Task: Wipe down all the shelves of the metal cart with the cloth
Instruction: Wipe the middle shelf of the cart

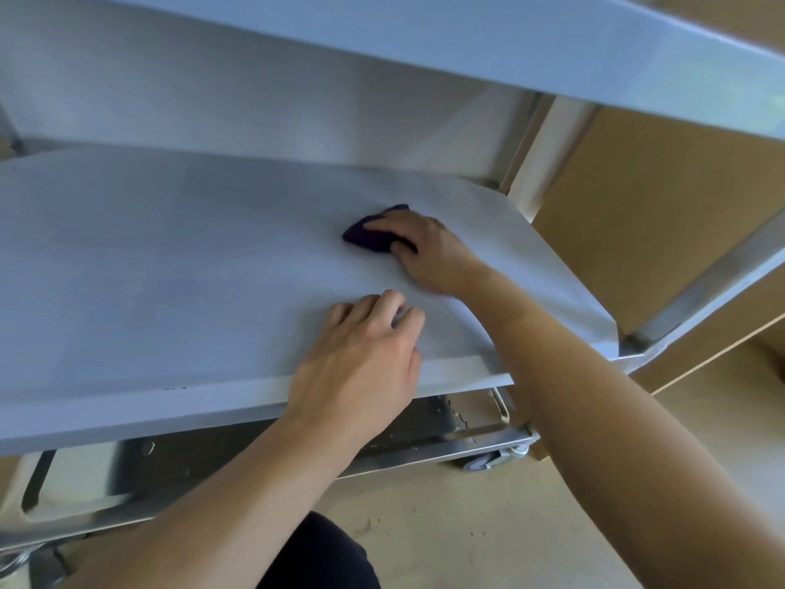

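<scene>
The metal cart's middle shelf fills the centre of the view, pale grey and flat. A small dark purple cloth lies on it toward the right. My right hand grips the cloth, fingers curled over its top and thumb at its near side. My left hand rests on the shelf's front edge, its fingers bent with the tips touching the surface; it holds nothing. The top shelf hangs overhead. The bottom shelf shows below, darker and scuffed.
A cart upright slants at the right, beside brown cardboard boxes. A caster wheel sits under the bottom shelf's right corner. Pale floor lies beneath, and my dark-clothed knee shows at the bottom.
</scene>
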{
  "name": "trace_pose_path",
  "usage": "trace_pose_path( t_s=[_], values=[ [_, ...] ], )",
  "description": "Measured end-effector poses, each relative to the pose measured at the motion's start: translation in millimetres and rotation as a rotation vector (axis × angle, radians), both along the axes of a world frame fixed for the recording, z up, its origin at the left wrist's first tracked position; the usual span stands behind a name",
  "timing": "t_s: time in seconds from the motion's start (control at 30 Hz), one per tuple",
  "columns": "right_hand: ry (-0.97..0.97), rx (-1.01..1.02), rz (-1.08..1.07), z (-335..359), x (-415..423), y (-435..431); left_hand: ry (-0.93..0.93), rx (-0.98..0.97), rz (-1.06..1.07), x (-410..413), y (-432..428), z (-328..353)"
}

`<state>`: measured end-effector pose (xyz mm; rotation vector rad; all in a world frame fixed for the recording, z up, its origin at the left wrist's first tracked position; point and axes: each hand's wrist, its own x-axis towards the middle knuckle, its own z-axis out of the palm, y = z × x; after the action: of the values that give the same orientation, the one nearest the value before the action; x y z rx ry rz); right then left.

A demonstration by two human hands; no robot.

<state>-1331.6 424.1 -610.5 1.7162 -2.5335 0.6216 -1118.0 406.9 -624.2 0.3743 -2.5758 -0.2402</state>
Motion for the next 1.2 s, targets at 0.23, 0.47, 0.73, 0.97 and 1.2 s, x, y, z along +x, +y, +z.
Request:
trace_pose_path(
  t_s=[0.23, 0.47, 0.73, 0.97, 1.2],
  values=[
    [-0.038, 0.021, -0.475, 10.8, -56.7, 78.1, 0.000, -0.031, -0.001, 0.4, 1.5, -1.4],
    [-0.090, 0.030, -0.342, 7.9, -20.7, 11.0, -0.052, 0.033, -0.034, -3.0, -0.4, -1.5],
    [0.043, -0.124, -0.408, -11.8, 7.4, 92.6, -0.113, 0.061, -0.060, -5.2, -2.0, -2.7],
    [-0.110, 0.044, -0.715, 10.1, -33.2, 78.1, -0.121, 0.046, -0.038, -7.9, -0.3, -2.6],
    [0.013, -0.056, -0.339, -17.2, 35.4, 56.1, -0.068, 0.056, -0.034, -6.3, 1.6, -4.2]
  ],
)
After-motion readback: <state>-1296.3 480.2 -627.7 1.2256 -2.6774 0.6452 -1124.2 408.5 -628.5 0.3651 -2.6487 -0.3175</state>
